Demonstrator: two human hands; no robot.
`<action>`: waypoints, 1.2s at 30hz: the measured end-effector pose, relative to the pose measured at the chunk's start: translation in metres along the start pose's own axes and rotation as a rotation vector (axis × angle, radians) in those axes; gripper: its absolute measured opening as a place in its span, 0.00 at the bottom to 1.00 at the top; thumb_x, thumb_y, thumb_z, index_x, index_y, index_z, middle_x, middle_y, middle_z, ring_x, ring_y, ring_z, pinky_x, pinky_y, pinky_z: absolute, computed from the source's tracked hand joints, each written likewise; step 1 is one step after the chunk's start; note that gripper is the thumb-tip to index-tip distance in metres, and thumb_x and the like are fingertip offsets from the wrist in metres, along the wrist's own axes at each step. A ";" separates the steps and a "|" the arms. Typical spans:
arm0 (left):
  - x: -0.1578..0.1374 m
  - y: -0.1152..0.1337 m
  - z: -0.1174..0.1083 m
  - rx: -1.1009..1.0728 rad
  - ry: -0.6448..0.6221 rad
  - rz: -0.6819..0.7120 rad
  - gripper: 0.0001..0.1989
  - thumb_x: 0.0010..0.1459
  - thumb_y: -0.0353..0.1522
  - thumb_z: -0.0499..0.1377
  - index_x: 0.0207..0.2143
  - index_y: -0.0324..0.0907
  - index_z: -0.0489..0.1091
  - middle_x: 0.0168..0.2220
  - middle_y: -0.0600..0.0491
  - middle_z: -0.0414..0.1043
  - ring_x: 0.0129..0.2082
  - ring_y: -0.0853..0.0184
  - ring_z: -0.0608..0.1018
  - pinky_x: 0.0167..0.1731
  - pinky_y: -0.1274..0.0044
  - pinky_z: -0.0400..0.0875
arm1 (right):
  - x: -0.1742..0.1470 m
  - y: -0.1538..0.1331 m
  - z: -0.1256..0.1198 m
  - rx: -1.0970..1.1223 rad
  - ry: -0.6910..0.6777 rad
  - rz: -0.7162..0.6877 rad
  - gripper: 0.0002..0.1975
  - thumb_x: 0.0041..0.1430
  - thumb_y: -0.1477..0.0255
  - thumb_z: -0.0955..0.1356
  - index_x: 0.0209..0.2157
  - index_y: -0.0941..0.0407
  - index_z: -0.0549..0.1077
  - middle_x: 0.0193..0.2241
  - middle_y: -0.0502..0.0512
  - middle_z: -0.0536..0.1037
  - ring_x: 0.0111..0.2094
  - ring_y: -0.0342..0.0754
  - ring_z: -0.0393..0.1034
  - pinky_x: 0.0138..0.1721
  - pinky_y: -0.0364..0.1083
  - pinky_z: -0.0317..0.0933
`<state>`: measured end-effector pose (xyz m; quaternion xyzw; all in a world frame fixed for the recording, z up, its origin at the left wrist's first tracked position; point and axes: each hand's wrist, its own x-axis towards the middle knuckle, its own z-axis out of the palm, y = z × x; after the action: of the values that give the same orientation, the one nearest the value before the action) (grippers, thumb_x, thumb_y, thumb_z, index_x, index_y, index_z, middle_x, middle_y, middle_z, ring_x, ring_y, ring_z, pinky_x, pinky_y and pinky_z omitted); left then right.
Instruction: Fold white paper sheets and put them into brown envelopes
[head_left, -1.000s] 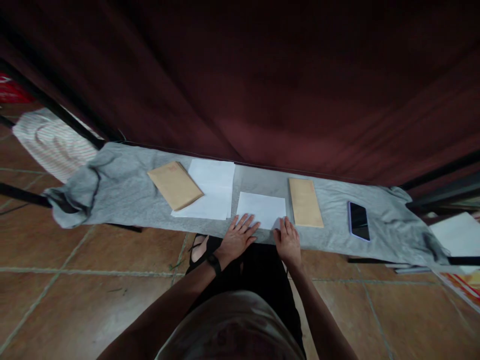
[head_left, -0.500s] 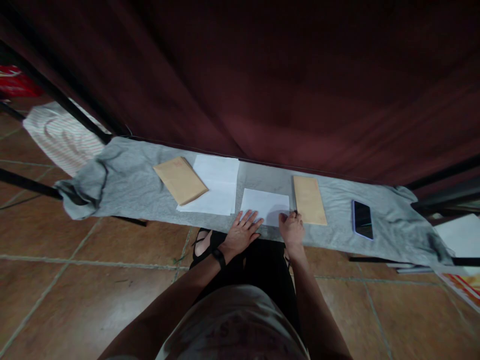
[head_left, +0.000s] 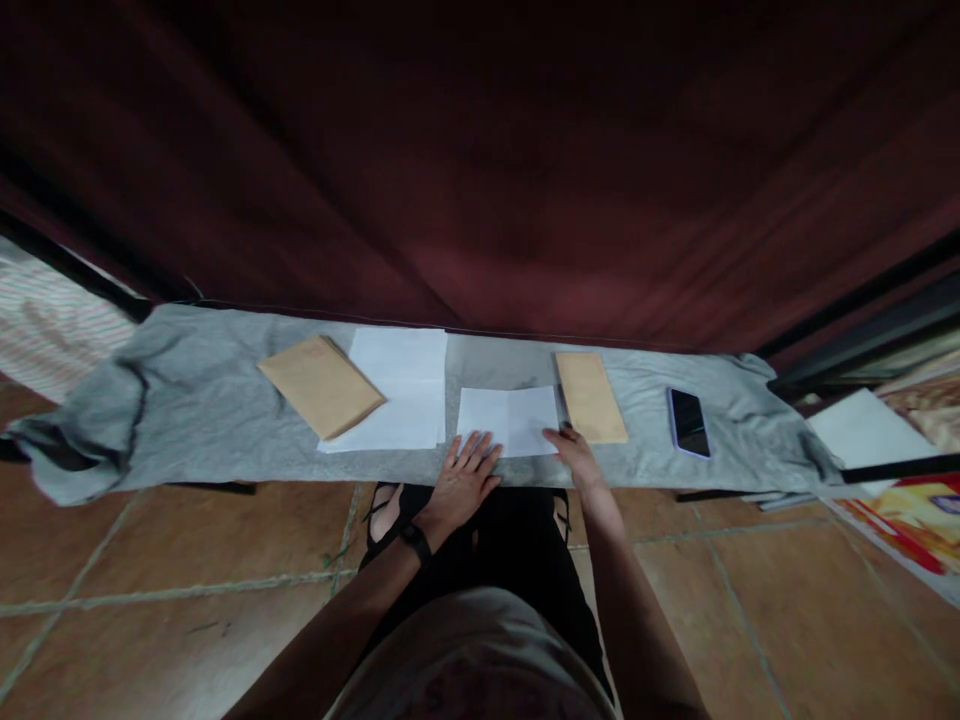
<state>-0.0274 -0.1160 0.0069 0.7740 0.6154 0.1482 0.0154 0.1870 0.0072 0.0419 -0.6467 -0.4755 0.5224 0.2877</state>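
Note:
A small white sheet of paper (head_left: 517, 408) lies on the grey cloth in front of me, with a faint vertical crease near its middle. My left hand (head_left: 461, 487) rests flat at the paper's lower left corner, fingers spread, a dark band on the wrist. At the lower right corner my right hand (head_left: 577, 455) has its thumb and curled fingers closed on the paper's edge. Just beyond that hand lies a single brown envelope (head_left: 592, 398). To the left, a stack of brown envelopes (head_left: 321, 388) partly covers larger white sheets (head_left: 409, 390).
A grey cloth (head_left: 202, 400) covers the narrow bench. A phone (head_left: 688, 422) lies on its right part. Behind hangs a dark red curtain (head_left: 480, 220), with black metal bars (head_left: 862, 295) at the sides. Striped fabric (head_left: 37, 320) shows at far left.
The view has shifted, so the bench things appear farther left. The crease in the small paper now shows. My left hand stays on the paper; my right hand's thumb has moved onto its right edge.

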 end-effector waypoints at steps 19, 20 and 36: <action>0.046 0.000 -0.018 -0.203 0.176 -0.124 0.34 0.64 0.27 0.52 0.71 0.41 0.46 0.73 0.45 0.44 0.72 0.56 0.49 0.68 0.60 0.55 | -0.053 0.009 0.072 1.054 -0.112 0.145 0.10 0.51 0.73 0.74 0.35 0.52 0.70 0.36 0.48 0.81 0.42 0.47 0.77 0.51 0.52 0.73; 0.045 -0.002 -0.015 -0.221 0.147 -0.098 0.35 0.63 0.25 0.52 0.71 0.43 0.48 0.73 0.46 0.45 0.72 0.56 0.50 0.68 0.61 0.56 | -0.056 0.014 0.076 1.058 -0.128 0.175 0.10 0.52 0.73 0.74 0.35 0.52 0.71 0.36 0.48 0.82 0.41 0.47 0.78 0.51 0.52 0.73; 0.048 -0.069 -0.005 -0.430 -0.111 0.240 0.38 0.50 0.13 0.47 0.59 0.46 0.70 0.63 0.51 0.68 0.66 0.66 0.66 0.65 0.64 0.63 | -0.095 0.008 0.025 0.447 -0.883 0.151 0.21 0.57 0.57 0.74 0.44 0.59 0.78 0.47 0.64 0.81 0.44 0.53 0.78 0.51 0.55 0.68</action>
<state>-0.0844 -0.0545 0.0072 0.8273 0.4718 0.2337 0.1957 0.1657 -0.0861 0.0655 -0.3187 -0.3802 0.8548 0.1520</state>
